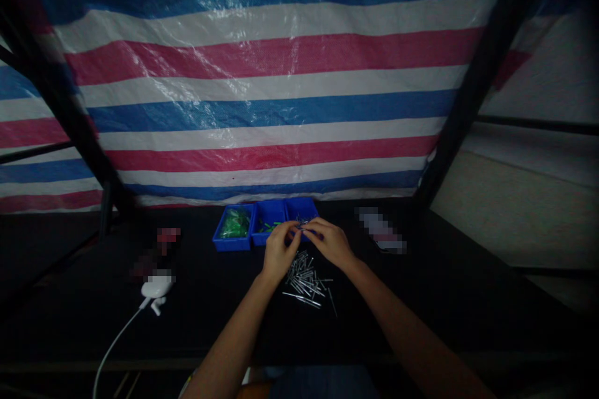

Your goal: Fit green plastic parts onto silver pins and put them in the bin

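My left hand [281, 250] and my right hand [331, 242] meet at the front of the blue bins, fingertips pinched close together. What they hold between them is too small to make out. Just below my hands, a loose pile of thin silvery metal pins [306, 280] lies on the black table [215, 312]. The left blue bin [233, 245] holds a green bagged material [234, 223]. Several small green pieces [270, 225] are in the middle bin [266, 207]. Small metallic bits are in the right bin [302, 204], partly hidden by my fingers.
A white earbud case [156, 287] with a cable and a loose white piece [158, 306] lies at the left, near a blurred reddish item [168, 237]. A blurred phone-like object [382, 230] lies right of the bins. Behind hangs a striped sheet [281, 100] between dark posts.
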`<state>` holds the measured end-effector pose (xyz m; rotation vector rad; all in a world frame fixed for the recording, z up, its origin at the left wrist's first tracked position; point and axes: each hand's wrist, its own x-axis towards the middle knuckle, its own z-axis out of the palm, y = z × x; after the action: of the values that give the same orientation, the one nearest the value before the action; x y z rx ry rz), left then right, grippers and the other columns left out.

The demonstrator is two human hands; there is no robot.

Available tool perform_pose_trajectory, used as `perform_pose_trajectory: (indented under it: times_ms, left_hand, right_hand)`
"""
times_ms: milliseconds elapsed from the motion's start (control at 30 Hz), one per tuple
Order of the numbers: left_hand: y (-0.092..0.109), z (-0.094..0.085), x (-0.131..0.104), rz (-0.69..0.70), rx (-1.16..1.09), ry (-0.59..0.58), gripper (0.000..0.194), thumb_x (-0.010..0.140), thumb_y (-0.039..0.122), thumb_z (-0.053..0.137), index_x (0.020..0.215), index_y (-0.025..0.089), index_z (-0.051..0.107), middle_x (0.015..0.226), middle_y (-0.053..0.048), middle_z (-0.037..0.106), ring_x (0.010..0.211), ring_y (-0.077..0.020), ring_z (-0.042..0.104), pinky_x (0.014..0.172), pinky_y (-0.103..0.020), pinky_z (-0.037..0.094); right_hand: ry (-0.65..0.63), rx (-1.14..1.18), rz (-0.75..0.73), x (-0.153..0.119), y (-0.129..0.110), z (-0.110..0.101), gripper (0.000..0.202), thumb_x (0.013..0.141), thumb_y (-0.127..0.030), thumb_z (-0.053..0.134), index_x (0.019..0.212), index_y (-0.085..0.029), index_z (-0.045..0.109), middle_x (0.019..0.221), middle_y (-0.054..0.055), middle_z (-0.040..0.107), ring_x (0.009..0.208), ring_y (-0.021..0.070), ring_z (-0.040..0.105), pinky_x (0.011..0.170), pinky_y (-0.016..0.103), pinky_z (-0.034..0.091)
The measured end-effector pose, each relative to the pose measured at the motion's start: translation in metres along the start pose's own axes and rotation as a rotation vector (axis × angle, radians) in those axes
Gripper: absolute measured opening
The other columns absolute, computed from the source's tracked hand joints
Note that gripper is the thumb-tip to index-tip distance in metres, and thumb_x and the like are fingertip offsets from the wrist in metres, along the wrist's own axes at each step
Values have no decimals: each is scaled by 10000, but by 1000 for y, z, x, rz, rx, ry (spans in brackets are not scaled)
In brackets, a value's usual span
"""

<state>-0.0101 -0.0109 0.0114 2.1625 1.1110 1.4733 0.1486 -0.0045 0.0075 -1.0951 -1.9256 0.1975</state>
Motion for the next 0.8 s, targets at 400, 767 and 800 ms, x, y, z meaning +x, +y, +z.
perform_pose_trajectory:
  times_ms: [400, 767, 800]
  left_hand:
    - [3, 0, 3, -75, -130, 4, 218, 764, 258, 565, 960, 166, 592, 839, -42, 641, 662, -119, 555, 640, -250, 454]
    - [2, 1, 2, -76, -113, -52, 197, 768, 333, 559, 825, 155, 623, 769, -36, 618, 635, -115, 523, 602, -235, 416]
    - [2, 1, 2, -81, -117, -56, 203, 764, 338, 564, 831, 154, 618, 764, -33, 616, 630, -113, 522, 597, -232, 413]
  right_hand:
    - [6, 74, 39, 0, 2, 8, 178, 795, -238, 517, 894, -229, 664, 881, 27, 645, 663, 137, 566, 628, 260, 437]
    - [45, 87, 69, 1, 4, 9, 176, 754, -238, 543, 872, -233, 674, 784, 23, 659, 558, 127, 534, 559, 257, 428]
    - [53, 99, 76, 1, 4, 9, 177, 745, -233, 550, 869, -230, 676, 772, 23, 659, 552, 126, 531, 554, 255, 429]
